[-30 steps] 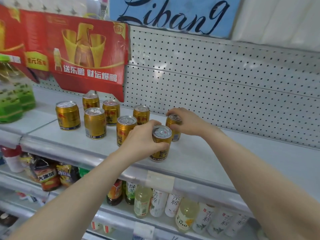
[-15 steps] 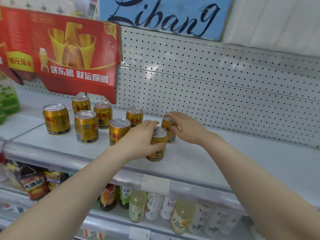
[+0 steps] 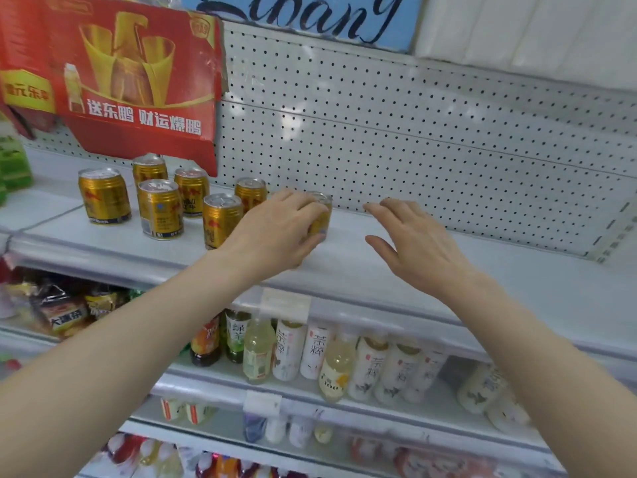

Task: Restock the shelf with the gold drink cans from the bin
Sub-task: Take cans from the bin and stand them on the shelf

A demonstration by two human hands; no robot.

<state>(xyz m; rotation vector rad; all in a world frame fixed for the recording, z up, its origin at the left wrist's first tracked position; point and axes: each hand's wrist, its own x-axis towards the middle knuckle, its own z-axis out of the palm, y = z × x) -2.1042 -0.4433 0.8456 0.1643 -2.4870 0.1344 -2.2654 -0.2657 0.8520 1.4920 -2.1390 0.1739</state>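
On the shelf (image 3: 379,270) the cans (image 3: 160,208) stand upright in a loose cluster over its left half, some at the back near the pegboard (image 3: 413,150), others nearer the front edge. A carton (image 3: 120,81) sits in front of the pegboard, above the back ones. The end can (image 3: 322,215) stands right of all the rest, and the left hand (image 3: 275,232) wraps round it from the front. The right hand (image 3: 417,250) is just right of that, above the shelf, touching nothing. A sign (image 3: 310,15) sits above the pegboard. Below, a lower shelf (image 3: 213,384) carries bottles (image 3: 286,350) in a row, with packets (image 3: 65,312) further left.
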